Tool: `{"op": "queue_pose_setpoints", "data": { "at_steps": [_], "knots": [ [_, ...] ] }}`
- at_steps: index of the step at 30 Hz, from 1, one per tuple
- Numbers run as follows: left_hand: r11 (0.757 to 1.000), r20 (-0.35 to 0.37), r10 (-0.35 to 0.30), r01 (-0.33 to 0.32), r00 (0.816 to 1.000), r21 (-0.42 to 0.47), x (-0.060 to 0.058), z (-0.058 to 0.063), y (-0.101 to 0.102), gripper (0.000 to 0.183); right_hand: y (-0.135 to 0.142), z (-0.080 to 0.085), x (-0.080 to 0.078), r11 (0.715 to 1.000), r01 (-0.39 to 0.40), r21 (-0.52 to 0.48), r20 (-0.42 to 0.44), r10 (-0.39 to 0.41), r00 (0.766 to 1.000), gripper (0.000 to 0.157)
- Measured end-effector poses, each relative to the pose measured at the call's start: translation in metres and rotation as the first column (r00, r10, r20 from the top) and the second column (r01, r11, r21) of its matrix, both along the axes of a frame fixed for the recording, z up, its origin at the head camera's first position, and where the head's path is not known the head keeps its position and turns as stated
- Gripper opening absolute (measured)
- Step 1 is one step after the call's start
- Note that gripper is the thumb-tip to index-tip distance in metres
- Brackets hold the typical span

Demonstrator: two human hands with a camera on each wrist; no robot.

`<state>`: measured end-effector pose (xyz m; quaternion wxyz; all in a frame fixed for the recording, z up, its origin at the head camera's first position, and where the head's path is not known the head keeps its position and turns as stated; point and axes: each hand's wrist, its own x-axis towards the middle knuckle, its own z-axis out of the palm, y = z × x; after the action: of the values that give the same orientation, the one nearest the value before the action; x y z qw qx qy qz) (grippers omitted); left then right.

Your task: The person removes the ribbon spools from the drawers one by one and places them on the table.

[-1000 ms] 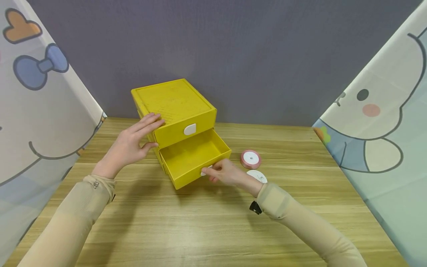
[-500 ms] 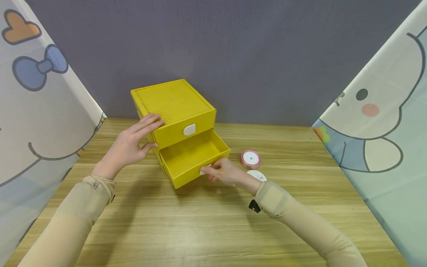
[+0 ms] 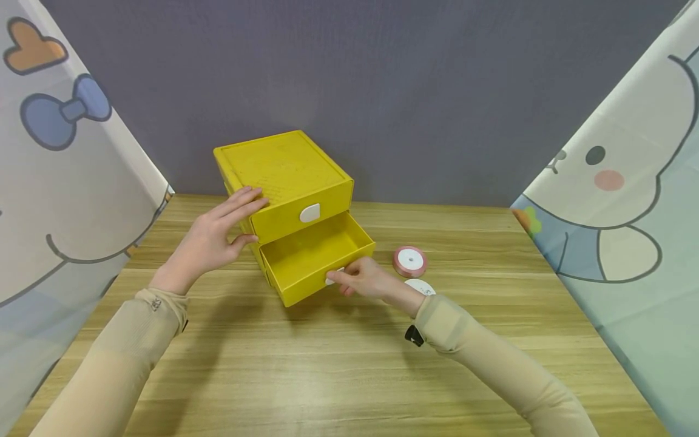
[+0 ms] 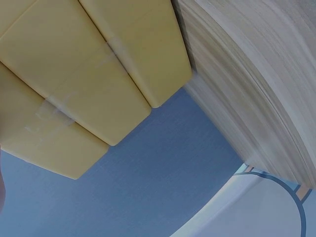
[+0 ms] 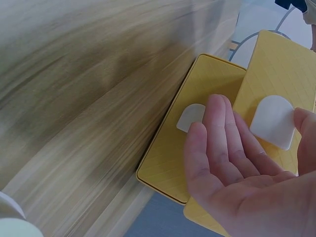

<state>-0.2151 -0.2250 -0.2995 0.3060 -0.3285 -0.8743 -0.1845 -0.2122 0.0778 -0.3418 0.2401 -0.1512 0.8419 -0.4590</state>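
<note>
A yellow drawer unit [image 3: 284, 167] with white handles stands at the table's back, its middle drawer [image 3: 314, 249] pulled out; no contents show inside. My left hand [image 3: 210, 237] rests on the unit's front left corner, straight fingers on the top and thumb near the front edge. My right hand [image 3: 371, 280] pinches the pulled-out drawer's white handle [image 5: 274, 121]; in the right wrist view the thumb touches its edge while the other fingers extend beneath. Beside that hand lie a pink ribbon roll [image 3: 410, 261] and a white disc [image 3: 420, 286], partly hidden by the wrist.
The wooden table [image 3: 306, 376] reaches back to a grey panel [image 3: 382, 103]. Cartoon-printed cloths hang on the left [image 3: 98, 200] and right [image 3: 611, 243]. In the right wrist view a lower drawer front [image 5: 168, 163] sits below the pulled-out one, close to the table.
The pulled-out drawer has slid slightly inward, and my right hand has moved back with it, still at the handle. My left hand stays on the unit's corner.
</note>
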Motion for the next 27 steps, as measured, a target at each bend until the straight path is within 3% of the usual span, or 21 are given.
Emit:
{"op": "queue_pose_setpoints", "data": {
  "at_steps": [27],
  "knots": [
    [1.0, -0.007, -0.004, 0.004, 1.0, 0.005, -0.0004, -0.0011, 0.0002, 0.076, -0.0079, 0.0027, -0.0068, 0.998, 0.043, 0.042, -0.017, -0.042, 0.999, 0.041]
  ]
}}
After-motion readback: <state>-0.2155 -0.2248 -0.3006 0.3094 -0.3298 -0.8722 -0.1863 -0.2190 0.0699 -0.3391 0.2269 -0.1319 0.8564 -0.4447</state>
